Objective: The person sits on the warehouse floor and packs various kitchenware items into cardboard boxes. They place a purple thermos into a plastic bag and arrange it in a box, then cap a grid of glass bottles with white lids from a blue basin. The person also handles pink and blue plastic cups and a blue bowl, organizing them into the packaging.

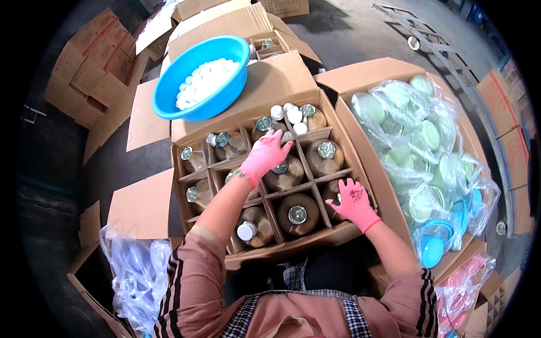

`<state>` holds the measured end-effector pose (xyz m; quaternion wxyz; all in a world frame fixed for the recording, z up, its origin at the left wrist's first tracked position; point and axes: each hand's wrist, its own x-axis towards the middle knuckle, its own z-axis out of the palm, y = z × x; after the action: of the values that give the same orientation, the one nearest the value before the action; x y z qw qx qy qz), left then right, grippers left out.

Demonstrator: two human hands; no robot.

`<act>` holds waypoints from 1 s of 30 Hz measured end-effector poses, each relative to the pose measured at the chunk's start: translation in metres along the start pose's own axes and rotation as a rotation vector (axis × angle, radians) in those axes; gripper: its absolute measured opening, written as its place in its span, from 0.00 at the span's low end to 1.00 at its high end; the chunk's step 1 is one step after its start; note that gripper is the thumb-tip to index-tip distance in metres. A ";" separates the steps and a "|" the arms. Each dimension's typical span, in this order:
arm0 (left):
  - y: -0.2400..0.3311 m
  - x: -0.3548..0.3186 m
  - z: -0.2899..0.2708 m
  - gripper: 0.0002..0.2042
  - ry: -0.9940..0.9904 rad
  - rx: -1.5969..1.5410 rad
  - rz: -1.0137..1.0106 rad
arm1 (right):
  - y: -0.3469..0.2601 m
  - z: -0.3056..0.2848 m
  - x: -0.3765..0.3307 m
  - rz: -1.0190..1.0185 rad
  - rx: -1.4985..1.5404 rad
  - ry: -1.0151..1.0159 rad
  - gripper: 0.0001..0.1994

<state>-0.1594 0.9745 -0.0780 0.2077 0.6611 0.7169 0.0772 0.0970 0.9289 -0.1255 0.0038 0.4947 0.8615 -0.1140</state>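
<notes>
Grey floor (pixel 332 35) surrounds a divided brown cardboard box (pixel 282 252). At its near-left, one round transparent bottle (pixel 261 234) wears a white cap (pixel 246 230); several others lack one. Pink-gloved left hand (pixel 266 154) bends mid-box, pink-gloved right hand (pixel 355 204) near-right; I cannot tell whether either grasps.

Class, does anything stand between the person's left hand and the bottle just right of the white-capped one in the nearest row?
Yes: the middle-row bottle and then a cardboard divider lie between the left hand and that near bottle. Nothing visible covers the near bottle's top.
</notes>
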 end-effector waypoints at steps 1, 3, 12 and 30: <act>-0.013 0.025 0.017 0.26 -0.014 0.135 0.050 | -0.003 -0.003 0.004 -0.058 -0.019 0.086 0.25; -0.025 0.063 0.045 0.26 -0.129 0.123 -0.030 | -0.005 -0.012 0.026 -0.138 0.105 0.363 0.24; -0.062 0.103 0.062 0.27 -0.119 -0.448 0.038 | -0.026 -0.010 0.224 0.215 0.198 -0.067 0.24; -0.017 -0.082 0.053 0.26 -0.096 -0.049 0.594 | 0.005 0.031 0.245 -0.084 0.387 -0.222 0.27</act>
<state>-0.1507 0.8831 -0.1165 0.2255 0.8395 0.4795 0.1204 -0.0272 1.1336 -0.1862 -0.0010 0.4344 0.8377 -0.3311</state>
